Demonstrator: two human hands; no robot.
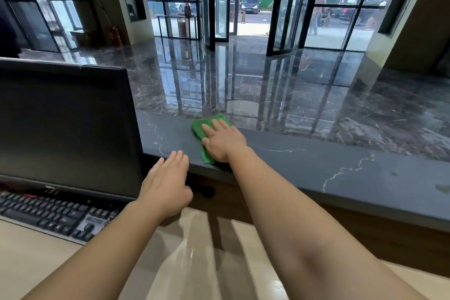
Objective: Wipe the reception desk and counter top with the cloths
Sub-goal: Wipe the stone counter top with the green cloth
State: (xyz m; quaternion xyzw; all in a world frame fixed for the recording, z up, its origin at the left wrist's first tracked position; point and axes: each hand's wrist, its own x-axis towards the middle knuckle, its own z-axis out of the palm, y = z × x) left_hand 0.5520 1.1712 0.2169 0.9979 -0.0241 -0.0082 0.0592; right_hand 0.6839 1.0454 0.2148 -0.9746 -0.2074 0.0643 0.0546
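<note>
Right grip flat, fingers spread, pressing the cloth on the dark table, just right of the monitor. Left grip open, fingertips at the near edge. Sweep too far left and I'd likely bump the monitor. The cloth's long axis runs across the table, pointing away from me.

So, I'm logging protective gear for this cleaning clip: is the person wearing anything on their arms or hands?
Nothing shows. The left hand and right hand are bare: no gloves, rings, watch or band visible. The left forearm and right forearm are uncovered to the frame's bottom edge, so no sleeve is in view.
</note>
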